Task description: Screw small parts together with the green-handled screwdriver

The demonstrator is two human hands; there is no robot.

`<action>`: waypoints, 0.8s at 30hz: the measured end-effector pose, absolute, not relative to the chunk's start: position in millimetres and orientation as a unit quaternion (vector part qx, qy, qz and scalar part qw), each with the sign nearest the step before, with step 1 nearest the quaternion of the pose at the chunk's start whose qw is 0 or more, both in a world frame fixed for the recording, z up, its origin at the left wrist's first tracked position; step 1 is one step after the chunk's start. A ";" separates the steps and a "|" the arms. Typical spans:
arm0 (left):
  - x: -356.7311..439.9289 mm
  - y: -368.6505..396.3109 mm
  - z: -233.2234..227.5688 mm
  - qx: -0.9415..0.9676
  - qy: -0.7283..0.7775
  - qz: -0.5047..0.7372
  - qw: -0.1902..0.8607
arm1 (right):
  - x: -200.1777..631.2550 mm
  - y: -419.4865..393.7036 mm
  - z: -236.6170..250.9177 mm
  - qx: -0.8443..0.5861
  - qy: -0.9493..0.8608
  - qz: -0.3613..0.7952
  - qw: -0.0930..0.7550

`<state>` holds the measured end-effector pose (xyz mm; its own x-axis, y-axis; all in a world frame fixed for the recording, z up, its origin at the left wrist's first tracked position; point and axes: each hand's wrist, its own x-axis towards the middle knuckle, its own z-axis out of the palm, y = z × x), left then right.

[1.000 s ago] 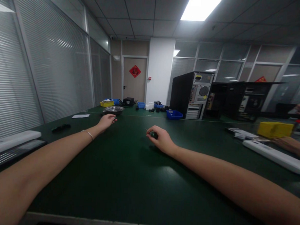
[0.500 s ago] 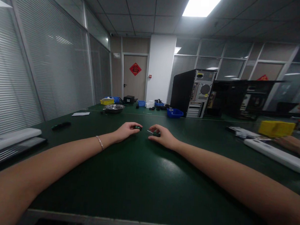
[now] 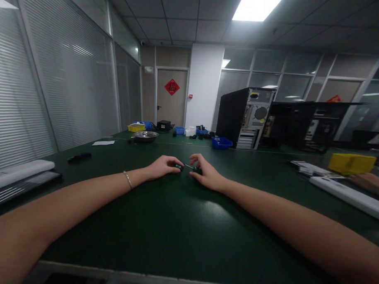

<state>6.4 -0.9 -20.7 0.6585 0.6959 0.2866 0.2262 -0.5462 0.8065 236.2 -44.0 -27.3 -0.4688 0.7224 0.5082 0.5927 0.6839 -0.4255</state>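
Note:
My left hand (image 3: 163, 167) is closed on a small dark part with green on it (image 3: 179, 167), pinched between thumb and fingers. Facing it, my right hand (image 3: 206, 172) grips a small screwdriver (image 3: 197, 170) by its dark handle. The thin metal shaft points left, with its tip at or very near the dark part; I cannot tell whether they touch. Both hands are low over the middle of the green table (image 3: 161, 224). What exactly the small part is, I cannot make out.
At left lie a dark green-marked tool (image 3: 79, 157), white paper (image 3: 103, 143) and a white long device (image 3: 20, 174). Behind are a metal bowl (image 3: 145, 136), a blue bin (image 3: 221, 143) and a computer tower (image 3: 244, 117). At right, another person's hand (image 3: 370, 182) is near a yellow bin (image 3: 352, 164).
My left hand has moved slightly right with the dark part, which has tilted. The gap to the screwdriver tip has narrowed, and my right index finger has lifted a little.

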 end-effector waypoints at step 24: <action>8.0 -4.7 -18.2 0.813 0.286 0.321 0.394 | 232.5 -54.8 -20.2 -0.410 -0.867 -0.039 0.280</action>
<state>8.0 -4.7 -18.2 0.6310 0.7168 0.2965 0.2119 -0.5270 0.8230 232.5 -54.8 -20.2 -0.5071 0.6890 0.5178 0.7323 0.6612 -0.1627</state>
